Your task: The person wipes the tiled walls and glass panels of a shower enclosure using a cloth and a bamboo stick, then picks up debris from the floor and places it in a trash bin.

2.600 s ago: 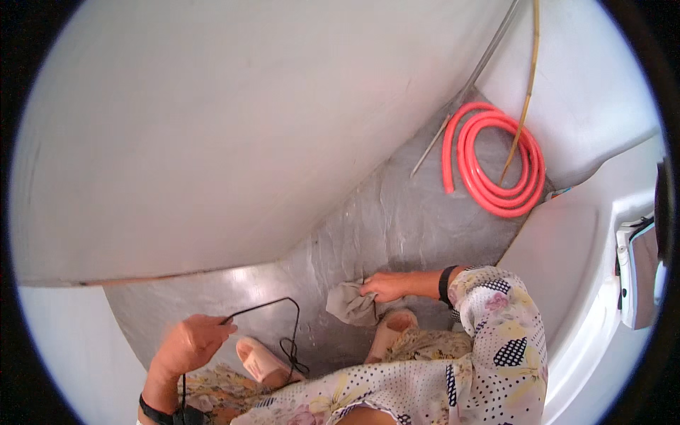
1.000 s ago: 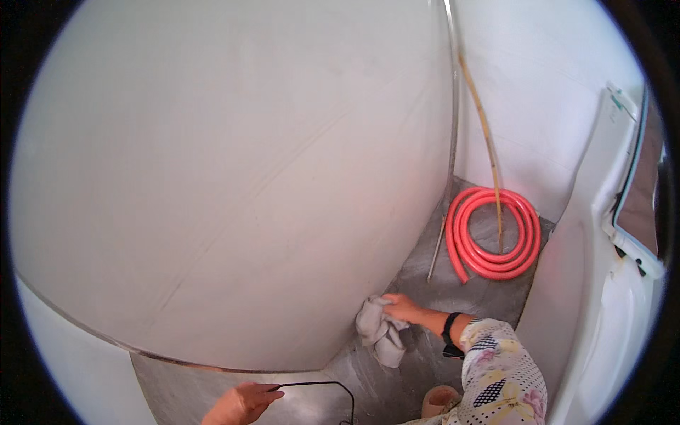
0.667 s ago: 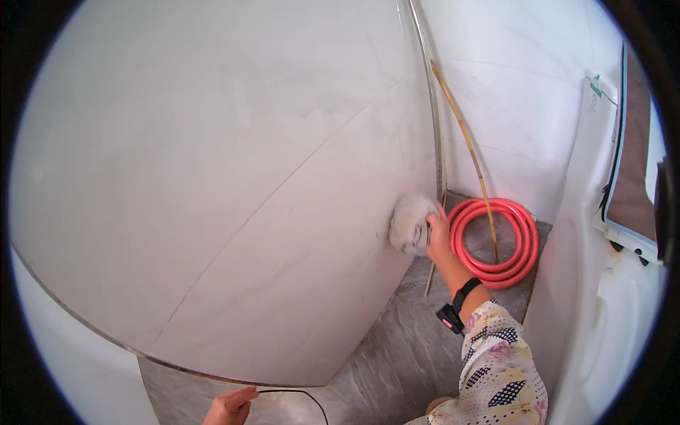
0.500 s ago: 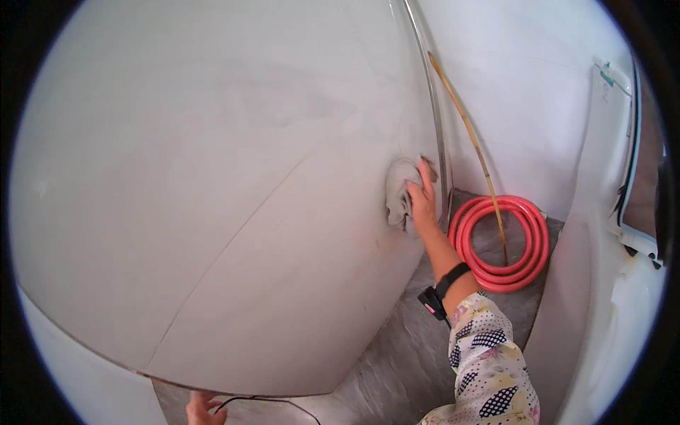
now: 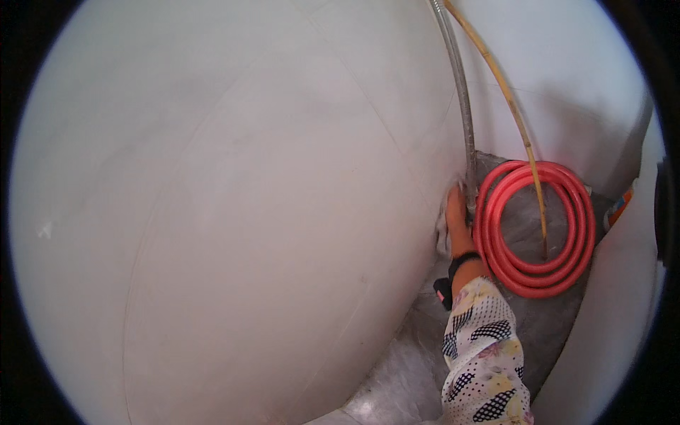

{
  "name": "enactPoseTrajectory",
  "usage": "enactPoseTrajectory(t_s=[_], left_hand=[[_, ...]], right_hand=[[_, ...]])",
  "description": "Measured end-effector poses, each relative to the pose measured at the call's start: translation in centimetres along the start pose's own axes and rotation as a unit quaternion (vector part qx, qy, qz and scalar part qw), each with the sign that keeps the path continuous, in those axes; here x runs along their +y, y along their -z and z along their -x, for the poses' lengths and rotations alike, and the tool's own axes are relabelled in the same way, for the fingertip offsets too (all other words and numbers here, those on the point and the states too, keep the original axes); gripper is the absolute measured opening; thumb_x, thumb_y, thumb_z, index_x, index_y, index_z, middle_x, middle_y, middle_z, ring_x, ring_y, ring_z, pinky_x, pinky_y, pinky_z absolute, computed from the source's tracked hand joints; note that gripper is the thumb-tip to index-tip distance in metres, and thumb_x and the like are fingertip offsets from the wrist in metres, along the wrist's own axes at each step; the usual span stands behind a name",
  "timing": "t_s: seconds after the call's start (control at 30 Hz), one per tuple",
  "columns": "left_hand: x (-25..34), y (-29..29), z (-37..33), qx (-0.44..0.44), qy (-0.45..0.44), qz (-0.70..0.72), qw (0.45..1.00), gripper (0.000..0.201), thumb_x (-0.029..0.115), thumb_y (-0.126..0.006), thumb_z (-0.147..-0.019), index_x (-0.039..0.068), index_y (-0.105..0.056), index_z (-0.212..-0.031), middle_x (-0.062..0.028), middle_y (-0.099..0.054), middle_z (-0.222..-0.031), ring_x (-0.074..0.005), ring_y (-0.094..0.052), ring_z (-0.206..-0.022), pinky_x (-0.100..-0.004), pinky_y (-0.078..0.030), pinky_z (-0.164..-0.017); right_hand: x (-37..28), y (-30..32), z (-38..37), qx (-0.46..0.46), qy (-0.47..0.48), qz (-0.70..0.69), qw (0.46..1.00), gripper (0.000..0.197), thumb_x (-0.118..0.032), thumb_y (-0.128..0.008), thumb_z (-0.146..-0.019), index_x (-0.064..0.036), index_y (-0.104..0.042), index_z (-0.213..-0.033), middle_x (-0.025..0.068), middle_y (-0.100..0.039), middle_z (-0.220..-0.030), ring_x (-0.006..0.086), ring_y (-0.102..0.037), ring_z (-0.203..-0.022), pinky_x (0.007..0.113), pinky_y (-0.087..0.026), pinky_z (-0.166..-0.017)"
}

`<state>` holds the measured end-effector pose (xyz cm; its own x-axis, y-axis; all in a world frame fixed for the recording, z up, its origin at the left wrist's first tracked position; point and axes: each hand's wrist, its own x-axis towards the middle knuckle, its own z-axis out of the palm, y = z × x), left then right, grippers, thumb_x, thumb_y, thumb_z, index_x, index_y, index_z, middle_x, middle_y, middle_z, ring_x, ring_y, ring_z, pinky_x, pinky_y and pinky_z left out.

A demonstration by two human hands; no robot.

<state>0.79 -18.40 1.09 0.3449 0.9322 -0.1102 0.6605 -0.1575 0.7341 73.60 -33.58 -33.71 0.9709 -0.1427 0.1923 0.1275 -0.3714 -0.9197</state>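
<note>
Right hand (image 5: 457, 204) is edge-on to my camera, reaching away and laid over a grey cloth (image 5: 443, 237) at the pale wall (image 5: 283, 212); I cannot tell whether the fingers are clamped on it or only pressing. The cloth shows as a soft, creased strip between hand and wall. Wall: smooth, whitish, faintly grey-clouded, crossed by thin lines that my lens bends. Just above and right of the hand, a silvery metal tube (image 5: 459, 81) runs down; beyond it, a slender yellow-brown stick (image 5: 523, 129), jointed like bamboo, ends inside a coil of glossy, salmon-red hose (image 5: 489, 227) lying right beside the hand. Below the wrist: black strap (image 5: 464, 261), small black box (image 5: 443, 292), loose dotted and flowered sleeve (image 5: 489, 340). Floor (image 5: 418, 354) under the forearm: grey, streaked, shiny in places. Versus half a second ago: the hand and cloth have shifted toward the tube's lower end, and the cloth shows less; the left hand and its black cord have left my view; a small orange-and-white object (image 5: 620, 205) now shows well right of the hand.
</note>
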Motion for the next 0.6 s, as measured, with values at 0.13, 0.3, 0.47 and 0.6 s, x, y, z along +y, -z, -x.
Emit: enactPoseTrajectory(t_s=[0.13,0.3,0.47,0.6], left_hand=[[0.4,3.4,2.9,0.046,0.066,-0.029,0.996,0.032,-0.006,-0.067,-0.069,0.000,-0.056,-0.098,-0.0073,-0.057,-0.081,-0.0149,-0.050,-0.058,-0.0284,-0.040,-0.045],[-1.2,9.3,3.3,0.032,0.079,-0.150,0.985,0.029,0.004,-0.068,-0.071,0.000,-0.057,-0.098,-0.0085,-0.058,-0.070,-0.0164,-0.051,-0.051,-0.0291,-0.041,-0.043],[3.1,8.8,3.0,0.052,0.083,-0.140,0.985,0.028,0.004,-0.069,-0.071,-0.001,-0.057,-0.097,-0.0086,-0.058,-0.069,-0.0165,-0.051,-0.050,-0.0290,-0.042,-0.042],[5.9,8.7,1.3,0.026,0.064,-0.115,0.991,0.028,0.004,-0.069,-0.071,-0.001,-0.057,-0.096,-0.0086,-0.058,-0.068,-0.0166,-0.052,-0.049,-0.0288,-0.042,-0.042]], right_hand=[[-0.5,0.3,12.6,-0.008,-0.128,-0.143,0.981,0.054,-0.016,-0.038,-0.084,0.0045,-0.035,-0.134,0.0244,-0.036,-0.139,0.0330,-0.036,-0.129,0.035,-0.025,-0.107],[-13.3,5.9,24.5,-0.054,-0.011,-0.230,0.972,0.060,-0.005,-0.038,-0.076,0.0059,-0.033,-0.135,0.0252,-0.032,-0.141,0.0387,-0.029,-0.132,0.042,-0.020,-0.109],[-22.6,7.0,11.6,0.047,0.342,-0.144,0.927,0.054,-0.011,-0.036,-0.080,0.0030,-0.036,-0.133,0.0245,-0.037,-0.137,0.0373,-0.036,-0.128,0.041,-0.027,-0.105],[-19.2,8.5,1.8,0.088,0.013,-0.207,0.974,0.050,-0.013,-0.035,-0.086,0.0019,-0.039,-0.133,0.0151,-0.038,-0.141,0.0284,-0.034,-0.131,0.035,-0.025,-0.108]])
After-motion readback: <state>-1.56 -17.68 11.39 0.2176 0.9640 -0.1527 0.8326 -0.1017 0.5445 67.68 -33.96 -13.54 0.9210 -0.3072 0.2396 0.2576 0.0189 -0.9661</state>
